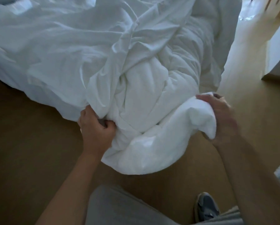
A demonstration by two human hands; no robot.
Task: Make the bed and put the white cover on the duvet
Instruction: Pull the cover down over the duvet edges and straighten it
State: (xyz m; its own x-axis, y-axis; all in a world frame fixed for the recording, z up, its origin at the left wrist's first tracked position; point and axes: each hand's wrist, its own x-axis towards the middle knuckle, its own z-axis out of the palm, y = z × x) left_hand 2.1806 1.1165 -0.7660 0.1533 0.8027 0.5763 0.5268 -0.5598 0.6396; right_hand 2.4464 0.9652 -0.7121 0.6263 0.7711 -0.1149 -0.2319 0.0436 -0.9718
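- Now, thin, wrinkled white cover [67,46] lies spread over most of the bed [10,69], w/ long creases running twd the near edge.
- Duvet [152,88] is puffier and quilted. It sits bunched on the bed's right part, partly wrapped in folds of the cover.
- Near end of the duvet spills off the bed edge and hangs above the floor [30,143], between both hands.
- Left hand [96,125]: grip closed, fingers curled into the cover's fabric at the bed's near edge, thumb on top. The hand touches the bunched roll just beside it.
- Can't tell if any duvet is caught inside that grip along w/ the cover.
- Right hand [222,117]: motion-blurred, but the grip wraps round a thick corner of the duvet. The fabric bulges out past the palm on the left side, and fingertips show over the top fold.
- Hands are well apart, one on each side of the hanging lump, both forearms reaching fwd from the bottom of the view.
- Floor is brown and smooth, w/ a brighter lit strip along the bed's right side.
- Grey trouser leg [119,208] is at bottom centre, and a dark shoe [206,207] stands on the floor to its right.
- Pale wall [279,54] stands at far right, apart from the bed.
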